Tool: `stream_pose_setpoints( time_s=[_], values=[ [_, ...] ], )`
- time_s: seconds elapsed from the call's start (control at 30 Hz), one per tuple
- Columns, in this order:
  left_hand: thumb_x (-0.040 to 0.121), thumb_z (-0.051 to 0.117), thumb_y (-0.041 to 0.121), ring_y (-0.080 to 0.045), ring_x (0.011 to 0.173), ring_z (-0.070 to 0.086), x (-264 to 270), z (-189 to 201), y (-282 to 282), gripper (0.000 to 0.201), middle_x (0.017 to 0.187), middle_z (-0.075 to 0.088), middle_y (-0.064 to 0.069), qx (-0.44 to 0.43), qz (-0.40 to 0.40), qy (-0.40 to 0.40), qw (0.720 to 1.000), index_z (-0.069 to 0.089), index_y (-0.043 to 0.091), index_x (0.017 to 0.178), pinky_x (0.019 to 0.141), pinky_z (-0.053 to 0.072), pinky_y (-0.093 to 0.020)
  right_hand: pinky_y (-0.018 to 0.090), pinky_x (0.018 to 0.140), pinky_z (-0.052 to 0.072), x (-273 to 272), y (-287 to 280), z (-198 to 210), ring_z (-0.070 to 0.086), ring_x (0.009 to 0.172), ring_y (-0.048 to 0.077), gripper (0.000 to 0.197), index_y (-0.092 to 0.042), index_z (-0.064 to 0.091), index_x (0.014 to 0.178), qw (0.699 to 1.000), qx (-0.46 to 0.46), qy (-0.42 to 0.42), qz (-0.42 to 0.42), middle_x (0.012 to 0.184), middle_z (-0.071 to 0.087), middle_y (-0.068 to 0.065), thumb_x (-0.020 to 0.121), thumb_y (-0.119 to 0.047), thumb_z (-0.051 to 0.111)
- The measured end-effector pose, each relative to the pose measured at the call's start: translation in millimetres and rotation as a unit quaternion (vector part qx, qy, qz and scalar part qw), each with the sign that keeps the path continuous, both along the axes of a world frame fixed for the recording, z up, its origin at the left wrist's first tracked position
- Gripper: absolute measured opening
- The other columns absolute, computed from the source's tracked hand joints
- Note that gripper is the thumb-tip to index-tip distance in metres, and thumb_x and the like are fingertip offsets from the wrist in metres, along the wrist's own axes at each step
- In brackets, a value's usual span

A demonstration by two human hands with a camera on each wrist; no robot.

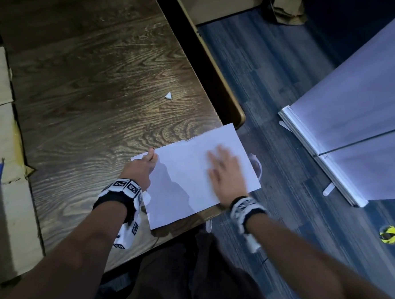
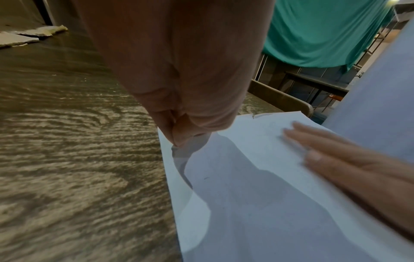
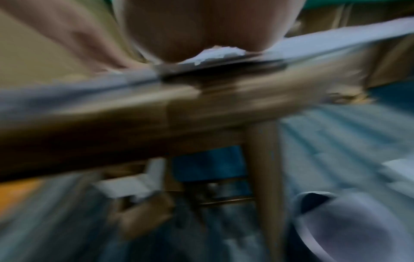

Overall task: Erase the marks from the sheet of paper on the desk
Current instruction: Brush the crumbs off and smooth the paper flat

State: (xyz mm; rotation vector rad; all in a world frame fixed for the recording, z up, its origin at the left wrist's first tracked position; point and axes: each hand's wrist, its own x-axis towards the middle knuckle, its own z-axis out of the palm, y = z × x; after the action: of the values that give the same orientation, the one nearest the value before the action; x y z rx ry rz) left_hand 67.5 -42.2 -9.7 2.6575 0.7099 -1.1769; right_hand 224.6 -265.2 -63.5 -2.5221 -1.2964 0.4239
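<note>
My left hand (image 1: 140, 169), lower centre of the head view, pinches the left edge of the sheet of paper (image 1: 188, 173) with curled fingers (image 2: 177, 134); no eraser visible in them. Risk: the pinch lifts and creases the sheet, or tears it near the nick on the top edge. Sheet sits at the worktop (image 1: 95, 90) lower right corner, right part overhanging, so it could slip off. It looks white, mostly blank, one faint speck in shadow. My right hand (image 1: 225, 173), blurred, fingers flat and spread on the sheet, could smudge it.
</note>
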Motion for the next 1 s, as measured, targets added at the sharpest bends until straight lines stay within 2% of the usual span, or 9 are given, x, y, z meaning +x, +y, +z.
stream_pose_setpoints(
  time_s=[0.1,0.17,0.4,0.5,0.57,0.67,0.77,0.87,1.0],
  values=[
    [0.091,0.038,-0.01,-0.03,0.115,0.057,1.3,0.2,0.5,0.08,0.166,-0.014,-0.004,0.002,0.0,0.005,1.0,0.0,0.011,0.158,0.067,0.042,-0.031,0.046,0.123,0.006,-63.4,29.3,-3.6,0.008,0.153,0.027,0.053,-0.029,0.027,0.154,0.993,-0.006,0.02,0.119,0.165,0.012,0.004,0.102,-0.041,0.027],
    [0.091,0.038,-0.01,-0.03,0.116,0.057,3.0,1.0,0.1,0.079,0.166,-0.014,-0.005,-0.002,0.004,0.009,1.0,0.0,0.01,0.158,0.067,0.041,-0.03,0.045,0.124,0.005,-50.2,25.0,-6.2,0.007,0.153,0.025,0.052,-0.032,0.025,0.155,0.991,-0.003,0.01,0.133,0.166,0.01,0.002,0.104,-0.042,0.027],
    [0.093,0.035,-0.007,-0.026,0.121,0.055,-0.9,-3.1,-1.3,0.077,0.166,-0.015,-0.003,0.01,-0.002,0.006,1.0,0.0,0.012,0.158,0.069,0.04,-0.032,0.048,0.124,0.005,67.2,-23.6,1.5,0.005,0.153,0.026,0.058,-0.025,0.016,0.157,0.991,-0.061,-0.063,-0.096,0.166,0.007,0.005,0.103,-0.045,0.014],
    [0.093,0.036,-0.007,-0.026,0.124,0.054,0.6,-3.4,-2.2,0.077,0.165,-0.015,-0.004,0.011,-0.005,0.013,1.0,-0.001,0.011,0.158,0.071,0.042,-0.031,0.05,0.122,0.011,19.9,13.8,7.2,0.01,0.152,0.029,0.056,-0.025,0.017,0.156,0.999,-0.025,-0.041,0.016,0.165,0.011,0.007,0.102,-0.042,0.021],
    [0.094,0.035,-0.007,-0.027,0.129,0.05,3.1,-2.0,-2.7,0.077,0.165,-0.016,-0.005,0.012,-0.007,0.022,1.0,-0.003,0.01,0.158,0.073,0.042,-0.031,0.046,0.123,0.004,-21.9,31.8,2.8,0.007,0.153,0.025,0.054,-0.029,0.022,0.155,0.993,-0.003,0.007,0.115,0.166,0.011,0.004,0.103,-0.041,0.028],
    [0.094,0.034,-0.008,-0.028,0.128,0.05,4.8,0.5,-2.9,0.076,0.165,-0.016,-0.006,0.003,-0.001,0.026,1.0,-0.003,0.009,0.158,0.07,0.039,-0.03,0.043,0.123,0.002,-20.8,27.8,-4.1,0.005,0.153,0.022,0.052,-0.033,0.021,0.156,0.98,-0.013,-0.016,0.198,0.166,0.008,0.0,0.105,-0.044,0.029],
    [0.093,0.034,-0.009,-0.027,0.126,0.051,3.3,-0.6,-2.8,0.076,0.165,-0.017,-0.007,-0.004,0.003,0.017,1.0,-0.003,0.009,0.158,0.068,0.039,-0.03,0.047,0.124,0.006,35.2,4.5,-10.4,0.004,0.153,0.023,0.054,-0.035,0.013,0.157,0.993,-0.053,-0.049,0.09,0.166,0.004,0.0,0.104,-0.045,0.023],
    [0.094,0.038,-0.006,-0.025,0.098,0.057,2.4,-1.3,-6.8,0.075,0.165,-0.015,-0.009,0.009,0.007,0.01,1.0,-0.001,0.008,0.157,0.059,0.036,-0.027,0.043,0.124,0.0,75.5,-16.6,-3.1,0.002,0.153,0.023,0.058,-0.03,0.008,0.158,0.995,-0.067,-0.051,-0.06,0.166,0.002,0.001,0.103,-0.049,0.015],
    [0.093,0.039,-0.006,-0.024,0.112,0.059,1.8,-4.0,-6.8,0.077,0.165,-0.016,-0.009,0.009,0.015,0.004,1.0,-0.002,0.008,0.157,0.062,0.037,-0.028,0.051,0.122,0.014,32.6,13.2,10.4,0.009,0.152,0.028,0.058,-0.024,0.014,0.157,0.998,-0.038,-0.049,0.028,0.165,0.01,0.007,0.103,-0.045,0.021]
  ],
)
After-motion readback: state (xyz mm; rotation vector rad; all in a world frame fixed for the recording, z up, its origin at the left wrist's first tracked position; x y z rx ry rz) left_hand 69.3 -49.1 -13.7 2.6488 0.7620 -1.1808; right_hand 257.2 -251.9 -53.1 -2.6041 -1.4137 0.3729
